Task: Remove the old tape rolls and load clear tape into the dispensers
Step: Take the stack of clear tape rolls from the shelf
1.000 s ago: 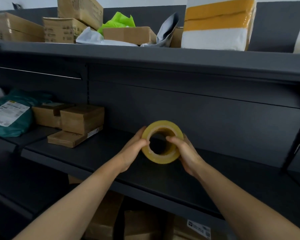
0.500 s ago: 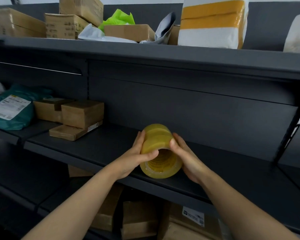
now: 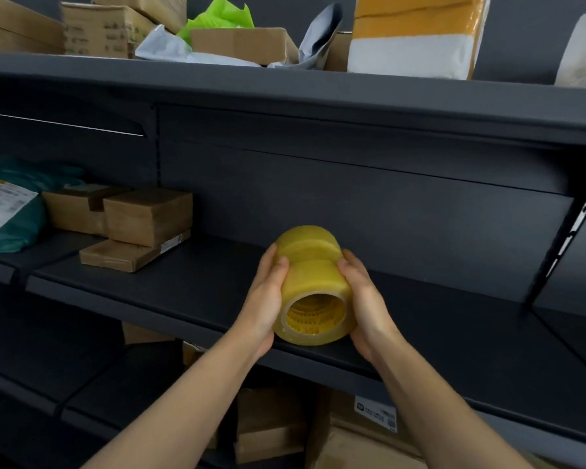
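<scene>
Two tape rolls point(image 3: 313, 275), yellowish and see-through, sit end to end as one short stack with a groove at the join. The near roll's open core faces the camera. The stack is tilted, its far end higher, and is held just above the near part of the dark middle shelf point(image 3: 149, 292). Whether it touches the shelf I cannot tell.

The left hand point(image 3: 266, 299) grips the left side of the stack, its thumb lying across the join. The right hand point(image 3: 364, 299) grips the right side, fingers curled around the near roll. Both hands are clamped on the stack from opposite sides, apart from each other.

Further left on the same shelf lie brown cardboard boxes point(image 3: 148, 216) and, beyond them, a teal mailer bag point(image 3: 11, 211). The upper shelf point(image 3: 285, 89) carries more boxes, a green sheet point(image 3: 217, 15) and a yellow-and-white parcel point(image 3: 416, 32). More cartons point(image 3: 271, 424) sit below. No dispenser is in view.

The main risk, as I judge it, is the far roll. The fingers reach it only near the join, and I cannot tell whether the two rolls are wrapped together. If they are loose, a slack squeeze or more tilt could let the far roll slide off, drop onto the shelf and roll away. The smooth tape surface would make that slip more likely.
</scene>
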Demonstrator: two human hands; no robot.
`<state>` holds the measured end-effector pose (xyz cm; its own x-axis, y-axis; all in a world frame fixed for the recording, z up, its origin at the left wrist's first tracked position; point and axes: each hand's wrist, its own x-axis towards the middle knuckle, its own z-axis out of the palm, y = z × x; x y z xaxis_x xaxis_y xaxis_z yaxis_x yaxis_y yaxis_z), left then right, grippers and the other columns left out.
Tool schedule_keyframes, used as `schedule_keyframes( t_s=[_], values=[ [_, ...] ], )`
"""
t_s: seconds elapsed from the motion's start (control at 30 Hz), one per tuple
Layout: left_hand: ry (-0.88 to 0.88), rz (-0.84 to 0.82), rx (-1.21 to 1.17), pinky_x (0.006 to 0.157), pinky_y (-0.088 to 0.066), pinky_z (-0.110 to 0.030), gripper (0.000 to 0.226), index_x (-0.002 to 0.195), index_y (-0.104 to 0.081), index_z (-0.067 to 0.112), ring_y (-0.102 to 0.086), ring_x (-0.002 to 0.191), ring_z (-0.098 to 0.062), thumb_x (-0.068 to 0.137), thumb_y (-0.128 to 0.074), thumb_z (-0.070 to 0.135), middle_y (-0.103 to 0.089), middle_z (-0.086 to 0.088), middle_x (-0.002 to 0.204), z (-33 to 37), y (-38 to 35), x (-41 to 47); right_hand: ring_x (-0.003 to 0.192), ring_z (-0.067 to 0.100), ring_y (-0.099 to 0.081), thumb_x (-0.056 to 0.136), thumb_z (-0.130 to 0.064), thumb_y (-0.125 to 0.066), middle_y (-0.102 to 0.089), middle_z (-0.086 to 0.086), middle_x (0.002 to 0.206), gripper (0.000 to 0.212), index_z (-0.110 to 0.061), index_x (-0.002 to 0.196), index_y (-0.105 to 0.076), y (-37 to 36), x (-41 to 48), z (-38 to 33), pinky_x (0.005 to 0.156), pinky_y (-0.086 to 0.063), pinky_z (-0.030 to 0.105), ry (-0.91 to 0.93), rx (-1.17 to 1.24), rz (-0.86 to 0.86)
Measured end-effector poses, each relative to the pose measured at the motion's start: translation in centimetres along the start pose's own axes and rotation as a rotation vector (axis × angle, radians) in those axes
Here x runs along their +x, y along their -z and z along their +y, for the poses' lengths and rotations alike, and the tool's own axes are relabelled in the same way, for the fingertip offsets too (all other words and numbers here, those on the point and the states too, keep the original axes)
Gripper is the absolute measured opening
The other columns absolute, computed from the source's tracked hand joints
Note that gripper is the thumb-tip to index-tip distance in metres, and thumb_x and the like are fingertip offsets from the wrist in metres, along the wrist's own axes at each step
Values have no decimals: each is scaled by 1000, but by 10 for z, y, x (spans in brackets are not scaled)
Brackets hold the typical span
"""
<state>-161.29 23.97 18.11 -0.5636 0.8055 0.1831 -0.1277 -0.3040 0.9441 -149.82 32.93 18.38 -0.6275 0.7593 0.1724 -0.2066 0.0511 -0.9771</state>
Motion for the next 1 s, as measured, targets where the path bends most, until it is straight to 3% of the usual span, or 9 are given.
schedule_keyframes(
  t_s=[0.13,0.3,0.47,0.7,0.8,0.9,1.0],
  values=[
    [-114,7,-48,94,-50,-37,37,134,-42,46,-54,116,-14,99,-42,37,-50,10,133,7,-12,-17,112,13,-62,89,-50,-47,-56,-9,131,56,-40,143,-36,3,-32,-10,85,-54,31,147,29,49],
    [-188,-74,-41,104,-43,-44,39,129,-45,50,-50,124,-11,91,-47,41,-46,15,138,1,-36,-42,115,9,-61,86,-55,-51,-55,-15,135,53,-48,138,-43,22,-70,-15,92,-55,37,212,51,127],
    [-207,-175,-39,105,-42,-47,45,130,-43,54,-48,126,-11,86,-50,46,-43,18,141,-10,-72,-73,120,14,-58,85,-52,-48,-52,-16,137,47,-55,131,-46,54,-117,-22,98,-51,47,257,-9,234],
    [-174,-348,-140,97,-48,-42,49,131,-43,52,-51,123,-12,84,-49,40,-43,18,141,-29,-142,-137,113,9,-62,86,-46,-48,-59,-22,127,42,-53,128,-50,107,-211,-37,83,-57,32,326,-58,397],
    [-139,-406,-200,93,-49,-33,49,132,-46,47,-50,125,-9,83,-50,38,-43,17,143,-42,-179,-177,113,7,-61,87,-45,-47,-59,-23,126,43,-52,129,-48,135,-264,-42,85,-56,31,329,-99,500],
    [-67,-467,-239,102,-45,-41,47,132,-46,45,-47,129,-14,87,-55,36,-42,15,145,-56,-218,-223,115,6,-59,85,-48,-47,-57,-25,127,41,-58,125,-49,163,-322,-47,93,-52,34,304,-163,608],
    [9,-541,-261,101,-46,-43,49,132,-46,45,-49,126,-14,87,-59,35,-43,14,143,-67,-256,-273,117,9,-58,84,-49,-49,-57,-23,128,39,-60,122,-52,191,-382,-50,95,-50,36,280,-179,727]
  ],
)
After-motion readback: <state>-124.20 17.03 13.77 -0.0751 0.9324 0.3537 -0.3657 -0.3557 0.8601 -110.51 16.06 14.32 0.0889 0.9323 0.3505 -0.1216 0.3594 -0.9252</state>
